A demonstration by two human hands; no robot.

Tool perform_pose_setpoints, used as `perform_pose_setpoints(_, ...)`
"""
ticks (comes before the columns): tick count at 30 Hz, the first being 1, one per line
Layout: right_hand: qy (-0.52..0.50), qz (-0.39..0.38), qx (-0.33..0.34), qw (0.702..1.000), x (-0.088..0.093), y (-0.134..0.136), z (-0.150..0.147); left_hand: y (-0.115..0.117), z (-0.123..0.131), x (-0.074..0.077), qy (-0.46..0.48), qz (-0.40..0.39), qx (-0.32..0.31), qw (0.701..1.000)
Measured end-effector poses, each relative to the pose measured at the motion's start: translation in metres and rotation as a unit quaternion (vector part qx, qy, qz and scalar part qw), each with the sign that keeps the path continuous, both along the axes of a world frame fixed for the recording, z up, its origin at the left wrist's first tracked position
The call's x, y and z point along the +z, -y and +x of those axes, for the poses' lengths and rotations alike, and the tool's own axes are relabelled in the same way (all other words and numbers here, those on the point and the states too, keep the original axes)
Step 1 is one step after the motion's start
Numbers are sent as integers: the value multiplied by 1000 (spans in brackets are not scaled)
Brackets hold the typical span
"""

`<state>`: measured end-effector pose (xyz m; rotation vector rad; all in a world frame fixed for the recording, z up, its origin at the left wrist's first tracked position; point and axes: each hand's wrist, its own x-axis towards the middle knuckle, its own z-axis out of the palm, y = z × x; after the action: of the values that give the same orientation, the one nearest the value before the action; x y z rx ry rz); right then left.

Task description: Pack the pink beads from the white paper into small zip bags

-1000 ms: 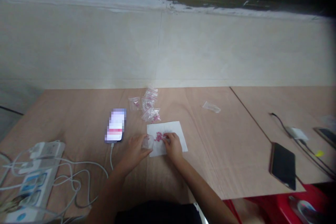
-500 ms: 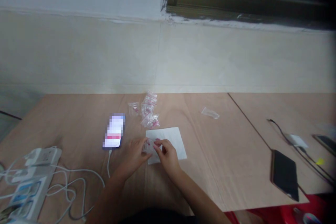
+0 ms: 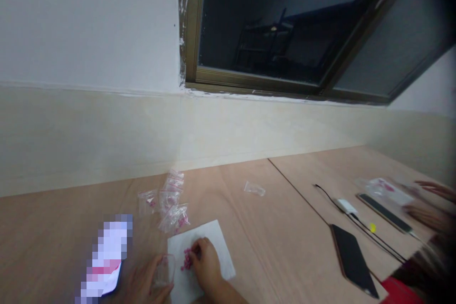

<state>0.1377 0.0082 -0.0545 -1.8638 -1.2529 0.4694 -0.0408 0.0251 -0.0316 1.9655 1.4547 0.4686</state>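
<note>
Pink beads (image 3: 187,260) lie in a small heap on a white paper sheet (image 3: 210,233). My right hand (image 3: 206,261) is on the sheet, its fingertips at the heap; I cannot tell if they hold any beads. My left hand (image 3: 146,281) is at the bottom edge of the view, gripping a small clear plastic bag (image 3: 164,270) beside the heap. Beyond the sheet lie several small zip bags (image 3: 171,199) with pink beads inside. A lit phone (image 3: 105,259), its screen blurred, lies left of my left hand.
An empty clear bag (image 3: 254,188) lies on the wooden table (image 3: 228,199). To the right are a black tablet (image 3: 352,261), a white charger (image 3: 345,205) with a black cable, and a phone (image 3: 384,211). A co-worker's hands (image 3: 429,204) reach in at the right edge.
My hands have moved apart again, uncovering the bead heap on the sheet. The view has tilted up and turned, showing more of the window and the co-worker's hands.
</note>
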Motion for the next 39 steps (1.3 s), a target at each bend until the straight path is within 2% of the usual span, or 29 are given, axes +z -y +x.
perform_pose_setpoints(3,-20,-6,-16,1000,2,-5,6,-3,3,7,-9,24,-1,1000)
perform_pose_setpoints(6,-59,9,-17,998,18,-3,9,-4,8,10,-27,19,-6,999)
perform_pose_setpoints(10,-101,47,65,992,49,14,-2,1,16,10,-34,21,-13,999)
perform_pose_setpoints(13,-101,48,125,986,59,29,-15,7,21,11,-39,31,-20,999)
perform_pose_setpoints(16,-97,52,137,985,54,36,-20,12,23,13,-51,25,-18,998)
perform_pose_setpoints(19,-101,55,136,984,44,34,-13,16,21,16,-49,8,-21,999)
perform_pose_setpoints(24,-28,-10,66,997,25,19,4,18,17,25,-51,-15,-5,999)
perform_pose_setpoints(27,2,-54,82,995,16,14,8,18,18,37,-44,-34,4,998)
perform_pose_setpoints(31,4,-67,107,992,13,13,11,18,19,47,-33,-44,5,998)
perform_pose_setpoints(39,53,-55,106,991,10,14,10,24,20,41,-42,-37,5,998)
